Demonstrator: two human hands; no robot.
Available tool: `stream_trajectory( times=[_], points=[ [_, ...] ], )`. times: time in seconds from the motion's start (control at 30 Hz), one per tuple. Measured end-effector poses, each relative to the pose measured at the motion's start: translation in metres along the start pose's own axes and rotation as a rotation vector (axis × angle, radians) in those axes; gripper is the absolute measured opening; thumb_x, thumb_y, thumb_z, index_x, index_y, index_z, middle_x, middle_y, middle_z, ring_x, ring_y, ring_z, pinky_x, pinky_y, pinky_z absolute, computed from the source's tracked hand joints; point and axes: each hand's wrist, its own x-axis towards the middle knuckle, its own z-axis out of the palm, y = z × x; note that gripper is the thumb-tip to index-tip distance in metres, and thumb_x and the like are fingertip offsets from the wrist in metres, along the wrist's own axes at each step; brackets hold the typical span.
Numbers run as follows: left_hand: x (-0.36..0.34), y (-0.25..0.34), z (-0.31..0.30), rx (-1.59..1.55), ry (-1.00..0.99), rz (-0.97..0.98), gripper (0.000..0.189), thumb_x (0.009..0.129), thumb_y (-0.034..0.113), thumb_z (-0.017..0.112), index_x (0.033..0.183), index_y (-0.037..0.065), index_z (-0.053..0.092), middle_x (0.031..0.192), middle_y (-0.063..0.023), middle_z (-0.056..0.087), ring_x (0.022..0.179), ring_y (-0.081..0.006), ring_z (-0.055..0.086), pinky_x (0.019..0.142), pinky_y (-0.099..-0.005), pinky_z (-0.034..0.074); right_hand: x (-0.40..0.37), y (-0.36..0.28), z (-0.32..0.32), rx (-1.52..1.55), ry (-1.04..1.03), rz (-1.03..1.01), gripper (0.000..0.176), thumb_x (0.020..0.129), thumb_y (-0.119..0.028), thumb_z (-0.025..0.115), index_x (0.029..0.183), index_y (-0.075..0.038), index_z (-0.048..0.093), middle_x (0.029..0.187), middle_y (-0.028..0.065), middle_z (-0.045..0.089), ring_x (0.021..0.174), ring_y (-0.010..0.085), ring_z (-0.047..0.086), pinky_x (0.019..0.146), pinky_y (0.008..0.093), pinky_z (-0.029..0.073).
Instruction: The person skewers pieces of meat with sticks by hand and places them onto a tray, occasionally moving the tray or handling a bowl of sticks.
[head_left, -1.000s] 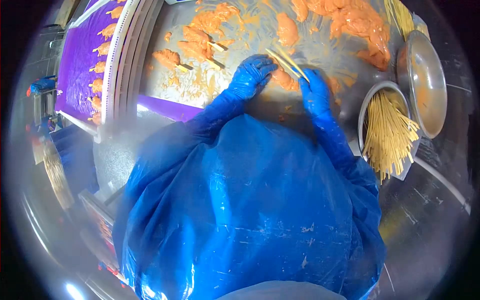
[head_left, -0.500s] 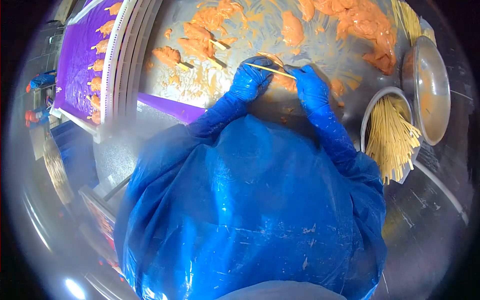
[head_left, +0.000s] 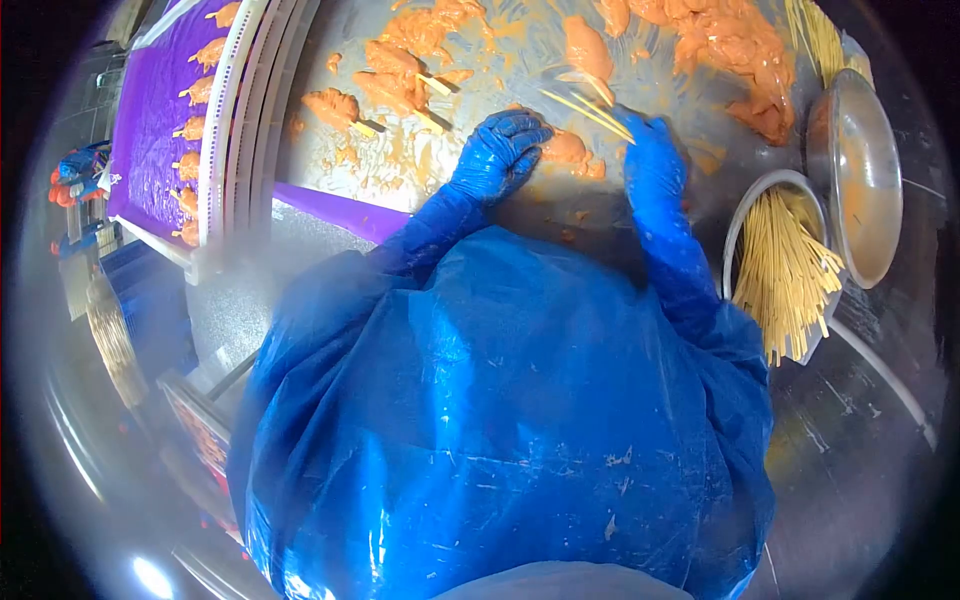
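My right hand (head_left: 655,170), in a blue glove, is closed on a few thin wooden skewers (head_left: 590,112) pointing up and left. My left hand (head_left: 500,155), gloved too, is curled with its fingers bent over a piece of orange marinated meat, mostly hidden beneath them. Beside its fingertips another bit of meat (head_left: 568,150) lies on the metal table (head_left: 640,85). A longer meat piece (head_left: 587,50) lies just beyond the skewers. To the left are several skewered pieces (head_left: 392,90), their stick ends showing.
A large heap of meat (head_left: 735,55) lies at the far right. A tub of skewers (head_left: 785,265) and a metal bowl (head_left: 868,185) stand on the right. On the left, a white-rimmed tray (head_left: 232,130) with purple lining (head_left: 150,140) holds a row of skewered meat.
My hands have moved apart: the right shifted right and slightly down with the skewers, which now slant up and left. My left hand stays nearly in place, and the skewer no longer crosses it.
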Motion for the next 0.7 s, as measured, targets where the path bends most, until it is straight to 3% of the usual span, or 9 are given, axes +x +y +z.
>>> stream_trajectory(
  times=[0.1,0.17,0.2,0.27,0.33,0.4,0.47,0.6,0.7],
  points=[
    [0.008,0.014,-0.013,-0.026,0.108,-0.151,0.027,0.081,0.011,0.066,0.108,0.009,0.067,0.11,-0.0139,0.065,0.106,-0.0338,0.061,0.093,-0.045,0.047,-0.033,0.016,-0.029,0.177,0.079,0.0,0.031,0.091,-0.014,0.058,0.122,-0.011,0.064,0.091,0.0172,0.062,0.086,0.0318,0.063,0.078,0.0407,0.049],
    [0.0,0.009,-0.012,0.008,0.113,-0.128,0.026,0.08,0.011,0.066,0.107,0.01,0.068,0.109,-0.0128,0.066,0.106,-0.0331,0.061,0.093,-0.0447,0.048,-0.057,0.028,-0.04,0.216,0.219,0.261,0.027,0.093,-0.016,0.058,0.117,-0.007,0.065,0.098,0.0177,0.065,0.093,0.0316,0.064,0.082,0.0383,0.049],
    [-0.005,0.009,-0.009,0.037,0.11,-0.1,0.025,0.08,0.012,0.067,0.105,0.011,0.069,0.109,-0.0117,0.066,0.106,-0.0324,0.061,0.093,-0.0444,0.048,-0.069,0.037,-0.04,0.214,0.216,0.268,0.027,0.093,-0.016,0.058,0.117,-0.007,0.065,0.098,0.0177,0.065,0.093,0.0316,0.064,0.082,0.0383,0.049],
    [-0.009,0.012,0.0,-0.007,0.045,-0.057,0.023,0.08,0.013,0.067,0.103,0.014,0.07,0.107,-0.0085,0.067,0.105,-0.0306,0.062,0.09,-0.0438,0.048,-0.092,0.053,-0.038,0.284,-0.017,0.168,0.026,0.095,-0.018,0.057,0.114,-0.003,0.066,0.105,0.018,0.067,0.097,0.0311,0.065,0.084,0.0369,0.049],
    [-0.002,0.009,0.003,0.115,-0.036,-0.009,0.024,0.078,0.009,0.068,0.102,0.011,0.07,0.105,-0.0087,0.069,0.097,-0.0323,0.064,0.085,-0.0425,0.049,-0.102,0.05,-0.042,0.232,0.044,0.173,0.027,0.095,-0.018,0.057,0.114,-0.002,0.065,0.105,0.0174,0.068,0.096,0.0298,0.065,0.084,0.0364,0.05],
    [0.006,0.011,0.006,0.072,0.015,0.037,0.022,0.077,0.011,0.07,0.099,0.014,0.071,0.103,-0.0083,0.07,0.094,-0.0318,0.064,0.082,-0.0423,0.049,-0.104,0.051,-0.04,0.184,0.101,0.173,0.027,0.095,-0.018,0.057,0.115,-0.001,0.065,0.104,0.0169,0.068,0.094,0.0285,0.066,0.083,0.0359,0.05],
    [0.012,0.025,0.005,0.127,0.012,-0.08,0.021,0.076,0.01,0.07,0.097,0.015,0.071,0.101,-0.0081,0.07,0.093,-0.0311,0.064,0.083,-0.0418,0.048,-0.103,0.056,-0.031,0.292,0.063,0.139,0.025,0.094,-0.017,0.058,0.112,-0.001,0.066,0.101,0.0166,0.069,0.092,0.0264,0.067,0.081,0.0358,0.05],
    [0.012,0.013,0.014,0.101,-0.003,-0.08,0.02,0.077,0.009,0.07,0.095,0.015,0.071,0.102,-0.008,0.07,0.093,-0.0316,0.064,0.084,-0.042,0.048,-0.083,0.043,-0.03,0.33,0.004,0.12,0.023,0.093,-0.017,0.061,0.107,-0.001,0.068,0.093,0.0133,0.069,0.086,0.0196,0.065,0.077,0.0339,0.05],
    [0.012,0.008,0.017,-0.01,0.043,-0.059,0.02,0.077,0.008,0.069,0.096,0.016,0.071,0.103,-0.0077,0.07,0.095,-0.0321,0.063,0.087,-0.0419,0.047,-0.076,0.051,-0.024,0.424,-0.146,0.229,0.021,0.092,-0.018,0.063,0.101,0.0,0.068,0.086,0.0089,0.066,0.08,0.0143,0.06,0.074,0.0319,0.048]
  ],
)
